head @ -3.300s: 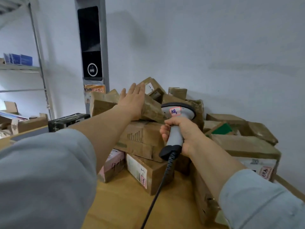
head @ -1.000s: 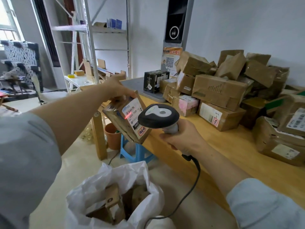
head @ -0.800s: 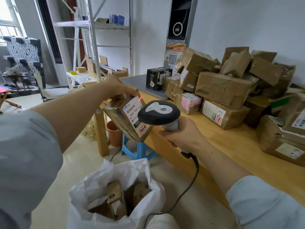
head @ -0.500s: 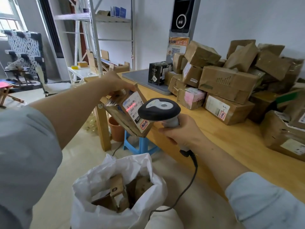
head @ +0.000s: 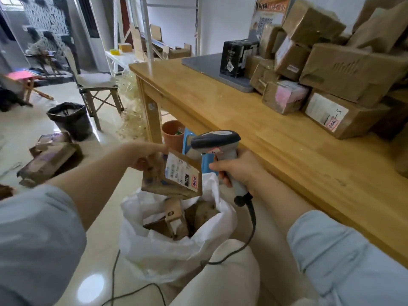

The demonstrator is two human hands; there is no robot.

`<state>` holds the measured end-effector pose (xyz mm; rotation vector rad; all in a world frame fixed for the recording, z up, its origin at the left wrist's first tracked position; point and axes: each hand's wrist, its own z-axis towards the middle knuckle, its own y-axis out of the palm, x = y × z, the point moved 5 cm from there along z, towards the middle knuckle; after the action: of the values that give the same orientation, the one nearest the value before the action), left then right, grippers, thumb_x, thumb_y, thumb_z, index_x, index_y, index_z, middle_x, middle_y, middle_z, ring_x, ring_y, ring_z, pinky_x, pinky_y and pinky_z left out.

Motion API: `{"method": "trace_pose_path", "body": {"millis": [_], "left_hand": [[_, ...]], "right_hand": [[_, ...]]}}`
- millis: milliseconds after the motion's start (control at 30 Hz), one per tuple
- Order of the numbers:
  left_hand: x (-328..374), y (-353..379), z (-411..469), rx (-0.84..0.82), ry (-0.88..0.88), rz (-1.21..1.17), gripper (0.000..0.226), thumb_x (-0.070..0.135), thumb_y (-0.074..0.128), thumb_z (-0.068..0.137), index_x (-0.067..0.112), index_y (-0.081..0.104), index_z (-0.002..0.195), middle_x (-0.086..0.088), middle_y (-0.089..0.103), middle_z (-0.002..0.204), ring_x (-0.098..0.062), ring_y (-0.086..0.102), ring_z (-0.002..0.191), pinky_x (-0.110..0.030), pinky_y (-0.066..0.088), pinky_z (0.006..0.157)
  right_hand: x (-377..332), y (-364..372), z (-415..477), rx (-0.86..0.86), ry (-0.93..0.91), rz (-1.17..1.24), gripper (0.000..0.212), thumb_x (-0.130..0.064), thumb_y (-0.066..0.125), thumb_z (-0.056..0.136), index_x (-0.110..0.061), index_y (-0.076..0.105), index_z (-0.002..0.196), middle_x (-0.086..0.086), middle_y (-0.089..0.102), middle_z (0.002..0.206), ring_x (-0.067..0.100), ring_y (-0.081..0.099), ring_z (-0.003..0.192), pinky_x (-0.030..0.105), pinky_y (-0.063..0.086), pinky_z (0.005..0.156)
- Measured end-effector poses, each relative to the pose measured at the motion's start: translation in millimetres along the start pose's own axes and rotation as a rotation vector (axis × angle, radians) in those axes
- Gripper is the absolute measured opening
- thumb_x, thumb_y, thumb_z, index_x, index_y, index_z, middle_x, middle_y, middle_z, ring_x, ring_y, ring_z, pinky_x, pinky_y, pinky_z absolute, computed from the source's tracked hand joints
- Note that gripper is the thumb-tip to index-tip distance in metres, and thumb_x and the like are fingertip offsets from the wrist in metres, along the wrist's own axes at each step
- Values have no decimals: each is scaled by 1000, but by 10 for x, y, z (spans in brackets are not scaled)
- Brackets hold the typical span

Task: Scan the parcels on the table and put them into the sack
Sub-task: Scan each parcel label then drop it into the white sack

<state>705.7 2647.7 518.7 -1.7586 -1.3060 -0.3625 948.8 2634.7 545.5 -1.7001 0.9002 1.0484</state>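
Note:
My left hand grips a small brown parcel with a white label, hanging just above the open mouth of the white sack on the floor. Several brown parcels lie inside the sack. My right hand holds the grey barcode scanner by its handle, right of the parcel, its cable trailing down to the floor. A heap of brown parcels is piled on the wooden table at the right.
A black box stands on a grey mat at the table's far end. Under the table are an orange pot and a blue stool. On the floor at left lie flattened boxes, a black bin and a folding chair.
My left hand has lowered the parcel from in front of the scanner down to the sack's mouth. The scanner's red light is gone from the label, and my view has tilted down.

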Motion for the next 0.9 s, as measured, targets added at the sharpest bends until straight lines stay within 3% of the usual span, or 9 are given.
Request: {"method": "trace_pose_path", "body": {"millis": [200, 267, 367, 467, 533, 667, 767, 900], "left_hand": [[-484, 562, 479, 10, -124, -126, 30, 30, 72, 84, 6, 53, 85, -13, 64, 85, -23, 62, 74, -37, 54, 83], [-538, 715, 696, 50, -118, -108, 35, 34, 73, 83, 5, 55, 92, -13, 63, 86, -23, 62, 78, -36, 55, 85], [-607, 862, 954, 87, -115, -105, 62, 46, 77, 75, 5, 52, 115, -13, 63, 99, -25, 61, 88, -35, 54, 77], [-672, 954, 1088, 86, -133, -95, 98, 64, 77, 63, 7, 43, 136, -15, 54, 129, -34, 56, 112, -44, 51, 91], [-631, 964, 1065, 122, -132, -88, 95, 68, 71, 67, 8, 43, 136, -13, 51, 133, -34, 53, 116, -46, 48, 96], [-158, 779, 887, 374, 105, -194, 49, 42, 65, 86, 10, 57, 121, -11, 61, 119, -28, 59, 102, -37, 50, 87], [350, 682, 538, 510, 347, -260, 44, 35, 60, 88, 12, 56, 125, -8, 59, 119, -23, 58, 103, -34, 48, 89], [1047, 903, 50, 498, 624, -204, 47, 32, 57, 89, 12, 53, 132, -6, 53, 125, -18, 55, 106, -30, 44, 93]], "right_hand": [[340, 134, 218, -25, 122, 35, 11, -9, 71, 83, -11, 62, 77, -3, 57, 45, 9, 48, 38, 24, 43, 44], [411, 136, 296, -19, 152, 57, 12, -9, 70, 83, -11, 61, 76, -2, 57, 45, 9, 49, 38, 24, 43, 44], [442, 128, 389, -21, 173, 82, 11, -9, 70, 84, -11, 61, 78, -1, 58, 48, 10, 50, 40, 23, 44, 44], [464, 112, 452, -12, 190, 111, 9, -9, 70, 84, -11, 61, 80, 2, 57, 52, 10, 50, 41, 21, 45, 43], [467, 110, 462, -7, 192, 130, 8, -9, 70, 83, -10, 62, 83, 2, 57, 55, 10, 50, 43, 22, 45, 43], [346, 49, 392, 48, 129, 231, 10, -9, 69, 84, -7, 63, 77, 7, 57, 57, 14, 52, 44, 24, 46, 45], [164, -134, 247, 146, 38, 279, 13, -13, 71, 84, -6, 63, 77, 10, 62, 60, 18, 58, 46, 27, 51, 48], [-22, -582, -49, 304, -25, 458, 17, -17, 70, 86, -2, 62, 80, 14, 63, 63, 22, 62, 49, 31, 54, 53]]}}
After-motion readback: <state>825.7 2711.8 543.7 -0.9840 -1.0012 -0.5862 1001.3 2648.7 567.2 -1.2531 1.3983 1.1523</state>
